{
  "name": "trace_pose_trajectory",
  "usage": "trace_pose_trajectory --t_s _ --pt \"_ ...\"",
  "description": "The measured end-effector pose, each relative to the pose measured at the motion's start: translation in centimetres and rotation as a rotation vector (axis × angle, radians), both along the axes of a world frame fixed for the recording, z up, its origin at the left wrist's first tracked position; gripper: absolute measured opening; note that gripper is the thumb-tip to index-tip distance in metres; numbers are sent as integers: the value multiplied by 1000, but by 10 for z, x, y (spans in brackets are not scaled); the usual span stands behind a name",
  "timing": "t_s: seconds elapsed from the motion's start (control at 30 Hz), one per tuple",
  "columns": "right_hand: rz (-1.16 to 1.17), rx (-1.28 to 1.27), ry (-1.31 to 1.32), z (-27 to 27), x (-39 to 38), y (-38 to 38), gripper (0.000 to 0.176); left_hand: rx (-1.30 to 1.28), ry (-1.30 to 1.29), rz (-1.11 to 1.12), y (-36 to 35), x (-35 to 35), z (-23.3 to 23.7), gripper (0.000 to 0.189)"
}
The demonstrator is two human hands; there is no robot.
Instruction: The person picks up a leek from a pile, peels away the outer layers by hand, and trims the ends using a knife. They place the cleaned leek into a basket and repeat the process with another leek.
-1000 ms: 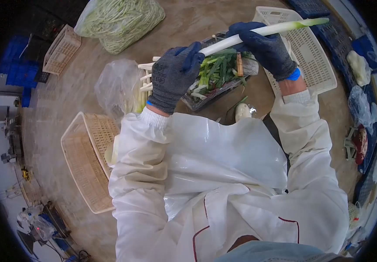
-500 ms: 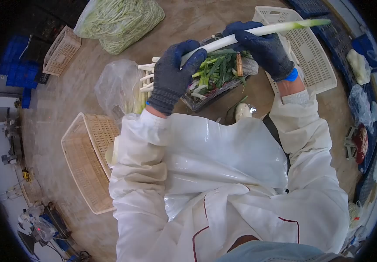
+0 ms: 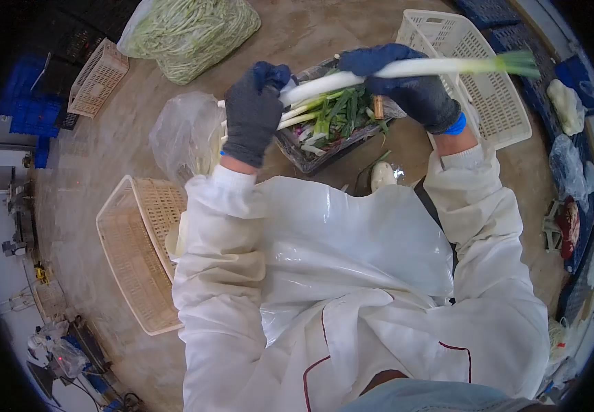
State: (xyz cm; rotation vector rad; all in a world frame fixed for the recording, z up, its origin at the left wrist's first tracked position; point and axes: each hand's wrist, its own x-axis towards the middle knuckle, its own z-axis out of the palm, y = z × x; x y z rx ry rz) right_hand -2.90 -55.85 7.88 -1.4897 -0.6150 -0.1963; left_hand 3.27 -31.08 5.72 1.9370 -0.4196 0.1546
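Note:
A long leek [image 3: 417,68], white with a green tip pointing right, is held level above a dark tray [image 3: 295,155] of green trimmings. My right hand [image 3: 407,86], in a dark blue glove, grips its middle. At the white root end, my left hand [image 3: 251,113], gloved in dark grey, pinches the leek between thumb and fingers. Peeled white stalks [image 3: 222,134] lie just behind my left hand, partly hidden by it.
A cream basket [image 3: 132,254] stands at my left, a white basket [image 3: 489,82] at the far right, another small one [image 3: 97,77] at far left. A clear plastic bag [image 3: 183,137] and a big bag of greens [image 3: 190,31] lie beyond. Blue crates line the right edge.
The leek has shifted to the right and tilted to nearly level. My left hand has slid to its root end and turned, its back now facing up.

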Motion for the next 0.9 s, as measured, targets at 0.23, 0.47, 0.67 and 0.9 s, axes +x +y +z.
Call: trace_pose_trajectory --t_s 0.23,0.47,0.67,0.9 --pt "185 -10 -168 11 5 -32 17 276 266 -9 36 34 -14 25" --pt "59 -149 -116 9 8 -52 5 -142 144 -327 7 1 12 32" --pt "-88 -24 147 11 4 -21 21 96 -208 -92 -15 -23 0 22" --pt "-92 189 375 -7 1 -3 28 336 -487 24 -9 -22 1 19"
